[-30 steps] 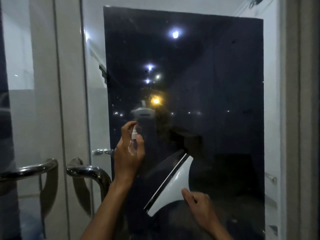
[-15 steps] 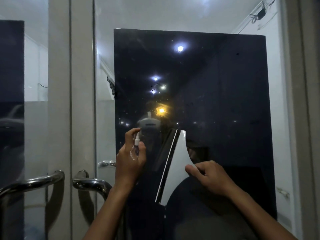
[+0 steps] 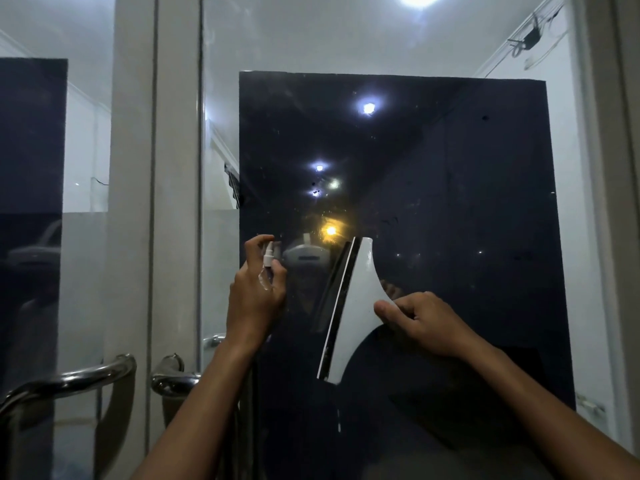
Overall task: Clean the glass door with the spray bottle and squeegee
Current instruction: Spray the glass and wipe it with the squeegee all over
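The left hand (image 3: 254, 299) wraps a small spray bottle (image 3: 267, 263) at about 9 o'clock of centre, forefinger curled over the nozzle, which sits just off the glass door (image 3: 450, 202). The right hand (image 3: 424, 323) has its grip closed on the stem of the white squeegee (image 3: 353, 306), thumb on top. The blade stands nearly upright, tilted with its top toward 1 o'clock, and its dark rubber edge faces the bottle.

Specks and smears show on the pane around 12 o'clock, so the cleaning looks far from done. The risks, as I judge them:

- A burst fired this close would probably pool and run in streaks before the blade reaches it.
- With the blade this close to the bottle, a leftward stroke could knock the left hand.
- Whether the rubber lies flat on the glass cannot be told; a lifted corner would leave lines.
- The handles (image 3: 104, 375) at 8 o'clock could catch drips.
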Demonstrator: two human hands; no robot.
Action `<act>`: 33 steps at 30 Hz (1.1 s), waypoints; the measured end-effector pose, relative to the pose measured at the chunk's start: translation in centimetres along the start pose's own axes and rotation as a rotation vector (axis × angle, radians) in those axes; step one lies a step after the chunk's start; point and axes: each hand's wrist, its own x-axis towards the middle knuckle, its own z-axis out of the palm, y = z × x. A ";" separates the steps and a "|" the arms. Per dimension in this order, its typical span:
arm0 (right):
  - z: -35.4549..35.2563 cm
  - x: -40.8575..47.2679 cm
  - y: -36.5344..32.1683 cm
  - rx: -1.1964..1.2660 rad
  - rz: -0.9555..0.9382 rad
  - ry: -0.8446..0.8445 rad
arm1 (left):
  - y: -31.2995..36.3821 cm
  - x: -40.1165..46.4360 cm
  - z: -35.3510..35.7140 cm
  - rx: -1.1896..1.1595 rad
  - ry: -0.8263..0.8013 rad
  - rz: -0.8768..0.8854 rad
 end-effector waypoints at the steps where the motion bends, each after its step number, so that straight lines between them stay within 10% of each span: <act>1: 0.0 0.3 0.1 -0.010 -0.004 0.001 | 0.0 -0.1 0.1 -0.002 -0.020 0.008; 33: -5.7 9.6 -4.7 -0.438 -0.225 0.003 | 0.7 4.8 0.5 0.064 0.009 0.033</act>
